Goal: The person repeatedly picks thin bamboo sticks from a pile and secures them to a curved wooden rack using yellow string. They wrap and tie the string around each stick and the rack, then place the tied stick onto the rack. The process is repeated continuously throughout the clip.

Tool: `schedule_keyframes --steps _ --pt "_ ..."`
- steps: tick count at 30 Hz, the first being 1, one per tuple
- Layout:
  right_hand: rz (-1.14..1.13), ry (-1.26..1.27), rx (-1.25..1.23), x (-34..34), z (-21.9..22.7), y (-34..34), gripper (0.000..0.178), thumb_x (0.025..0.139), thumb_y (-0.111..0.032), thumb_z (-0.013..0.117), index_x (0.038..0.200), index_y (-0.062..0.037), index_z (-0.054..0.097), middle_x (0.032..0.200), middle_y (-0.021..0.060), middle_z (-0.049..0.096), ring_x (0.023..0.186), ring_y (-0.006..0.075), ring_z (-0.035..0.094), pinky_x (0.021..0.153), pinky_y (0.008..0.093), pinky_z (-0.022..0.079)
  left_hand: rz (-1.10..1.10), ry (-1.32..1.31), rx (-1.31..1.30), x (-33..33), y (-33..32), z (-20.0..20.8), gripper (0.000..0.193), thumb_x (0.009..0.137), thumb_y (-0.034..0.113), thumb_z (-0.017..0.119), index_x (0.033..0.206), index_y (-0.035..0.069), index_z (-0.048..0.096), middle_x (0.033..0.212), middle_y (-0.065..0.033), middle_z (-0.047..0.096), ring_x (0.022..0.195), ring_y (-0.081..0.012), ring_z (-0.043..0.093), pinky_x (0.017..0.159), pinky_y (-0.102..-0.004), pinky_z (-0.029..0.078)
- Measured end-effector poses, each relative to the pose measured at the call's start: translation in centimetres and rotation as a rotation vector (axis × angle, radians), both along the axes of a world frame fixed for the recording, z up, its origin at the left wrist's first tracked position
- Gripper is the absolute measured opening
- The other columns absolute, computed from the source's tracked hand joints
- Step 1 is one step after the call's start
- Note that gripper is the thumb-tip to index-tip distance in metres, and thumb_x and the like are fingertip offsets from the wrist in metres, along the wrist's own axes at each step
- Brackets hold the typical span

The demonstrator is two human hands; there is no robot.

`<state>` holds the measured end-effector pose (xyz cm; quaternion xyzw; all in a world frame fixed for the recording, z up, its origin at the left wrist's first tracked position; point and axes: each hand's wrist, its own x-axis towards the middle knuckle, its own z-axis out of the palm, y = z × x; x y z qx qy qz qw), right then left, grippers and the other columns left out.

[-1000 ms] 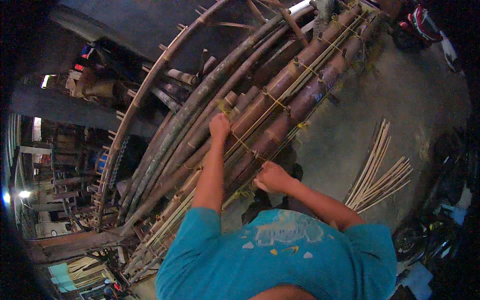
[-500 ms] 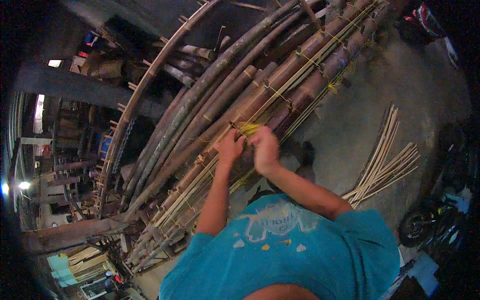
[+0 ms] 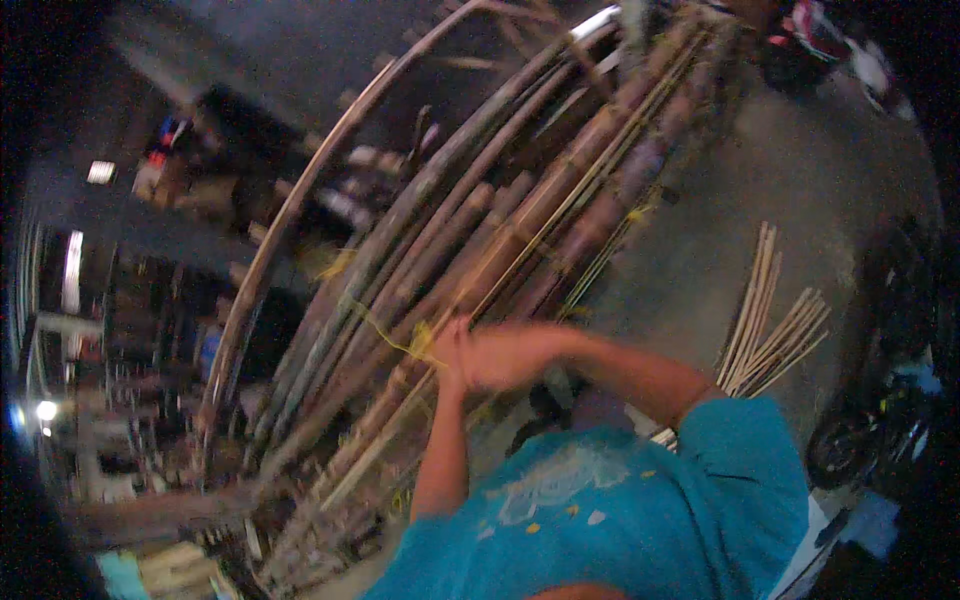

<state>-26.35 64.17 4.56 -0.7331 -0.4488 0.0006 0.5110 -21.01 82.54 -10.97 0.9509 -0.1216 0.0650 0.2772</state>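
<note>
My left hand (image 3: 447,364) is at a long bamboo pole, partly covered by my right hand, and looks closed on yellow twine (image 3: 423,342). A strand of that twine runs up and left to a blurred yellow tuft (image 3: 338,266). My right hand (image 3: 500,356) lies across the left one, its fingers smeared by motion, so what it grips does not show. Beneath both hands, thick brown poles (image 3: 545,215) run diagonally, with thin pale strips (image 3: 585,190) along them. Another yellow tie (image 3: 640,213) sits farther up the poles.
Left of the hands lie several more curved poles (image 3: 440,170) and a long arched rail (image 3: 300,190). On the concrete floor (image 3: 690,290) at right is a fanned bundle of pale sticks (image 3: 765,335). A dark motorcycle (image 3: 840,445) stands at the far right.
My right hand has swung left across my left hand. The yellow twine now stretches out to the upper left. The whole view has shifted and blurred.
</note>
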Motion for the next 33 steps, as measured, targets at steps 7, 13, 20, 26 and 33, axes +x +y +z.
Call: schedule_keyframes --steps 7,13,20,26,33 --pt "-0.237 0.409 -0.162 -7.0 -16.5 1.3 0.048 0.092 -0.039 0.041 0.071 0.0012 0.056 0.063 0.0224 0.052 0.056 0.0378 0.049 0.056 0.0465 0.04 -0.144 0.239 -0.437 1.7 -2.3 9.5 0.027 0.091 0.02 0.051 0.09 -0.003 0.064 0.082 -0.0131 0.065 0.076 -0.0207 0.06 0.073 -0.0335 0.047" --pt "-0.407 0.608 0.131 -9.1 -12.7 -2.2 0.045 0.093 -0.04 0.043 0.068 -0.0034 0.053 0.06 0.0128 0.052 0.055 0.0302 0.05 0.055 0.0453 0.04 0.056 -0.054 0.092 13.7 -0.9 2.0 0.026 0.091 0.02 0.046 0.09 -0.002 0.062 0.074 -0.0152 0.062 0.069 -0.025 0.062 0.063 -0.0364 0.047" --pt "-0.931 1.455 2.047 -14.4 -28.8 2.1 0.031 0.093 -0.035 0.045 0.091 -0.0061 0.055 0.087 0.0134 0.058 0.085 0.027 0.057 0.086 0.0447 0.045 -0.128 0.166 -0.016 9.4 2.5 5.4 0.032 0.091 0.024 0.045 0.1 -0.003 0.059 0.096 -0.0229 0.061 0.086 -0.0344 0.059 0.074 -0.0413 0.047" --pt "-0.004 1.891 1.206 -15.1 -19.3 16.7 0.044 0.092 -0.042 0.043 0.114 -0.0047 0.053 0.105 0.0112 0.056 0.1 0.021 0.054 0.091 0.0414 0.044 0.01 0.208 0.333 -1.1 13.9 9.2 0.037 0.091 0.025 0.044 0.114 -0.003 0.052 0.107 -0.024 0.057 0.094 -0.0397 0.055 0.082 -0.0454 0.043" --pt "-0.969 1.097 1.429 -7.5 -10.8 22.0 0.025 0.089 -0.03 0.047 0.083 -0.0078 0.057 0.078 0.008 0.058 0.076 0.0215 0.055 0.074 0.0385 0.043 -0.296 0.136 0.204 -3.7 18.8 -0.1 0.04 0.087 0.031 0.052 0.113 0.001 0.051 0.099 -0.0185 0.06 0.087 -0.0368 0.057 0.073 -0.0482 0.044"
